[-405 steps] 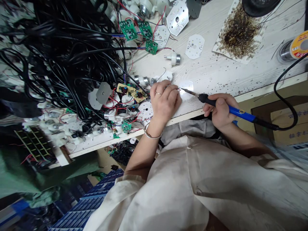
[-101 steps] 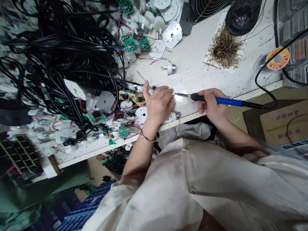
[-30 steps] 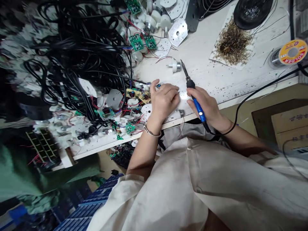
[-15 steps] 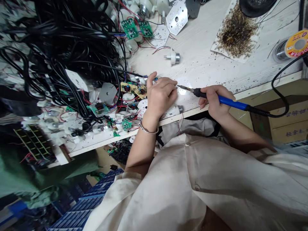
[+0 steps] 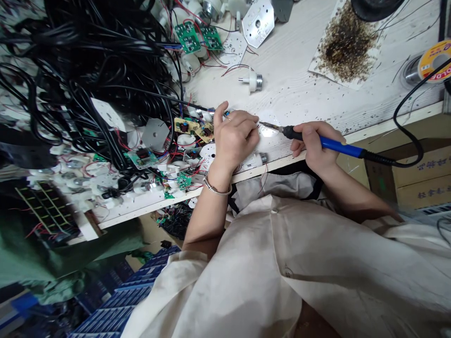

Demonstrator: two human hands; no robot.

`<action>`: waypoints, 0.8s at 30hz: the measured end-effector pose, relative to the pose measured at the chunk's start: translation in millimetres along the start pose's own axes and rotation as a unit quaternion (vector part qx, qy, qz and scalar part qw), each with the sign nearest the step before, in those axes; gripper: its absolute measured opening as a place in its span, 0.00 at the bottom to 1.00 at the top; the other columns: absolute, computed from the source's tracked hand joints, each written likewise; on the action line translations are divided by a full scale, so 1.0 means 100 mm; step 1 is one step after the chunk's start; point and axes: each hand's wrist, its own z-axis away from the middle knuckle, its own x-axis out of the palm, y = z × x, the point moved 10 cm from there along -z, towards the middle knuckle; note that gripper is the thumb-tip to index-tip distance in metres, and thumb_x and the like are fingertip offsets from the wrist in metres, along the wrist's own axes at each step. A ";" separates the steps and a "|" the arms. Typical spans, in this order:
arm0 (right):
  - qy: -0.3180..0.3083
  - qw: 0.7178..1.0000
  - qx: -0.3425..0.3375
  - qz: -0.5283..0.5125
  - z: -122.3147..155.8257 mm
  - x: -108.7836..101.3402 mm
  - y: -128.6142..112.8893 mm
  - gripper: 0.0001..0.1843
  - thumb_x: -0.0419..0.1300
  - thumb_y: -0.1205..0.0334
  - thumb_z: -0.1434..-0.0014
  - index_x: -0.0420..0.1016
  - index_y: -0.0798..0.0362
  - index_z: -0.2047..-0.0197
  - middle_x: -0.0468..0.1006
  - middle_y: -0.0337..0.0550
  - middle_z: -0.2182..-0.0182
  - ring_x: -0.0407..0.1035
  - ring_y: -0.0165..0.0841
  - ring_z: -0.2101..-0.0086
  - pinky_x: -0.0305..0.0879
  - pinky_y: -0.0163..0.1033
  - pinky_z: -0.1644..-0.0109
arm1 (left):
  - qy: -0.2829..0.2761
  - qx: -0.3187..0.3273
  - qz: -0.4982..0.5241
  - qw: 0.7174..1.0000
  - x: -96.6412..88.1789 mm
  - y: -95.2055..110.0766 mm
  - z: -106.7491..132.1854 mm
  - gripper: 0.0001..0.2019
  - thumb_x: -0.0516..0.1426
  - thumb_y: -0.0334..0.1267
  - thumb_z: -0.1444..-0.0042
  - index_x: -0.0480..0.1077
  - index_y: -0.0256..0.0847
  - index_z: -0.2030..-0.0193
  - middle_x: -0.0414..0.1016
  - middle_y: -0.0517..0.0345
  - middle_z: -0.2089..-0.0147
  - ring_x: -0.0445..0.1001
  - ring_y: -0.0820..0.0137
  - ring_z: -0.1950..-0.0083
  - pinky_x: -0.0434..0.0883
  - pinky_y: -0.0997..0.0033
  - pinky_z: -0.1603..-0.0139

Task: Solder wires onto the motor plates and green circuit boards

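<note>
My right hand [image 5: 317, 143] is closed round the blue handle of a soldering iron [image 5: 340, 146], whose tip points left. That tip is right by the fingertips of my left hand [image 5: 235, 136]; whether they touch I cannot tell. The left fingers are curled and pinched over the bench, and what they hold is hidden behind them. A shiny whitish plate [image 5: 270, 124] lies beneath the iron's tip. Close to my left wrist is a white motor [image 5: 255, 160] with thin wires at the bench edge. Yellow circuit boards [image 5: 192, 129] lie left of that hand.
Black cables [image 5: 130, 89] pile up on the left among motors and boards. A lone white motor [image 5: 252, 81] lies beyond my hands. To the right are a solder spool [image 5: 435, 61] and a card with brown residue [image 5: 347, 47]. The bench's front edge [image 5: 377, 130] runs below my hands.
Both hands and the soldering iron keep nearly the same place. The view has shifted very slightly, and the iron's cord has moved a little at the right.
</note>
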 end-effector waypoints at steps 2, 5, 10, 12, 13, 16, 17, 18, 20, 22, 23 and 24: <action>-0.009 1.000 0.002 -0.002 0.00 0.02 0.01 0.18 0.57 0.43 0.34 0.79 0.48 0.62 0.76 0.31 0.82 0.69 0.23 0.84 0.66 0.29 0.81 | -0.001 -0.001 0.000 1.000 0.00 0.00 0.00 0.07 0.55 0.34 0.38 0.70 0.46 0.67 0.81 0.62 0.55 0.77 0.66 0.49 0.52 0.43 0.25; -0.021 1.000 0.009 0.002 0.00 0.04 0.02 0.18 0.58 0.43 0.35 0.79 0.48 0.61 0.77 0.31 0.82 0.69 0.23 0.84 0.66 0.29 0.81 | 0.002 -0.001 -0.002 1.000 -0.01 0.01 -0.01 0.07 0.55 0.34 0.39 0.69 0.46 0.68 0.81 0.62 0.56 0.78 0.66 0.50 0.53 0.42 0.25; -0.007 1.000 0.011 -0.009 0.00 0.00 0.00 0.18 0.58 0.44 0.34 0.79 0.47 0.62 0.76 0.31 0.82 0.69 0.23 0.84 0.65 0.30 0.82 | 0.011 0.004 -0.009 1.000 -0.01 0.01 -0.01 0.06 0.56 0.34 0.40 0.68 0.46 0.69 0.82 0.63 0.57 0.78 0.66 0.51 0.54 0.40 0.26; -0.005 1.000 0.013 -0.013 -0.01 0.00 0.00 0.18 0.58 0.43 0.34 0.79 0.47 0.62 0.76 0.31 0.82 0.69 0.23 0.84 0.66 0.30 0.81 | 0.012 0.005 -0.011 1.000 -0.01 0.01 -0.01 0.06 0.55 0.34 0.39 0.68 0.46 0.68 0.82 0.63 0.56 0.78 0.66 0.51 0.54 0.40 0.26; -0.009 1.000 0.016 -0.014 -0.01 0.00 0.00 0.18 0.58 0.43 0.35 0.79 0.48 0.61 0.76 0.31 0.82 0.69 0.23 0.84 0.66 0.30 0.81 | 0.012 0.006 -0.011 1.000 -0.01 0.00 -0.01 0.06 0.55 0.34 0.39 0.69 0.46 0.68 0.82 0.63 0.56 0.78 0.66 0.51 0.54 0.40 0.26; -0.026 0.999 0.026 -0.012 -0.01 0.04 0.01 0.18 0.58 0.43 0.35 0.79 0.48 0.62 0.76 0.32 0.82 0.69 0.23 0.84 0.66 0.30 0.81 | 0.009 0.005 -0.005 1.000 0.00 0.00 0.00 0.07 0.55 0.34 0.38 0.69 0.46 0.68 0.82 0.63 0.56 0.78 0.66 0.50 0.52 0.41 0.25; -0.025 0.999 0.027 -0.012 -0.01 0.04 0.01 0.19 0.58 0.42 0.35 0.79 0.48 0.62 0.76 0.31 0.82 0.68 0.23 0.84 0.66 0.30 0.80 | 0.008 0.004 -0.002 1.000 0.00 0.00 0.00 0.07 0.55 0.34 0.38 0.69 0.46 0.68 0.82 0.62 0.56 0.78 0.66 0.50 0.52 0.41 0.25; -0.020 0.999 0.028 -0.012 -0.02 0.03 0.01 0.19 0.58 0.42 0.35 0.78 0.49 0.62 0.76 0.31 0.82 0.68 0.23 0.84 0.66 0.30 0.81 | 0.008 0.004 -0.001 1.000 0.00 0.00 0.00 0.07 0.55 0.34 0.38 0.69 0.46 0.68 0.82 0.62 0.55 0.78 0.66 0.50 0.52 0.41 0.25; -0.007 1.000 0.026 -0.015 -0.01 0.01 0.01 0.19 0.58 0.42 0.35 0.78 0.49 0.62 0.75 0.31 0.82 0.68 0.22 0.85 0.65 0.29 0.81 | 0.009 0.006 0.000 1.000 -0.01 0.00 0.00 0.07 0.55 0.35 0.38 0.69 0.47 0.68 0.82 0.62 0.55 0.78 0.66 0.50 0.53 0.41 0.25; -0.002 1.000 0.021 -0.020 -0.01 0.00 0.00 0.18 0.58 0.43 0.35 0.78 0.48 0.62 0.75 0.30 0.82 0.68 0.22 0.84 0.65 0.29 0.81 | 0.007 0.009 -0.001 1.000 -0.01 0.00 0.01 0.07 0.55 0.35 0.38 0.70 0.46 0.67 0.82 0.62 0.55 0.78 0.65 0.50 0.53 0.41 0.26; -0.004 1.000 0.019 -0.022 -0.01 0.00 0.00 0.18 0.58 0.44 0.35 0.78 0.48 0.62 0.75 0.30 0.82 0.68 0.22 0.84 0.65 0.29 0.81 | 0.006 0.010 -0.001 1.000 -0.01 0.00 0.01 0.06 0.55 0.35 0.37 0.70 0.46 0.67 0.82 0.61 0.54 0.78 0.65 0.49 0.53 0.41 0.26; -0.007 1.000 0.018 -0.024 -0.01 0.01 -0.01 0.17 0.58 0.44 0.34 0.79 0.49 0.62 0.75 0.30 0.82 0.68 0.22 0.84 0.65 0.29 0.80 | 0.004 0.009 -0.001 1.000 0.00 -0.01 0.01 0.06 0.55 0.36 0.37 0.70 0.46 0.66 0.82 0.61 0.54 0.78 0.65 0.49 0.53 0.41 0.26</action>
